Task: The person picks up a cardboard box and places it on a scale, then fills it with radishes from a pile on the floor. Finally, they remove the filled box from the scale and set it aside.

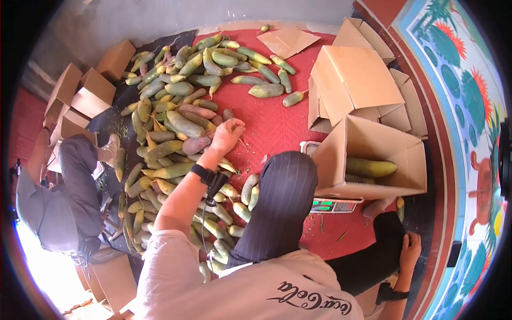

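Observation:
Above the right edge of a large pile of green and reddish radishes [184, 124], my left hand [228, 136] has its fingers curled together; what they hold, if anything, is hidden. Pinkish radishes lie close beside that hand. My right hand [410, 250] rests on my bent right knee, fingers lying loosely and nothing in them. An open cardboard box [373, 186] sits on a scale [333, 206] with green lit digits, right of my left knee. At least one large green radish [372, 168] lies inside the box.
Empty-looking cardboard boxes [354, 80] stand at the back right beside a painted wall [469, 106]. A cardboard flap [288, 41] lies on the red mat [272, 128]. At the left, another person [58, 213] sits near more boxes [95, 95].

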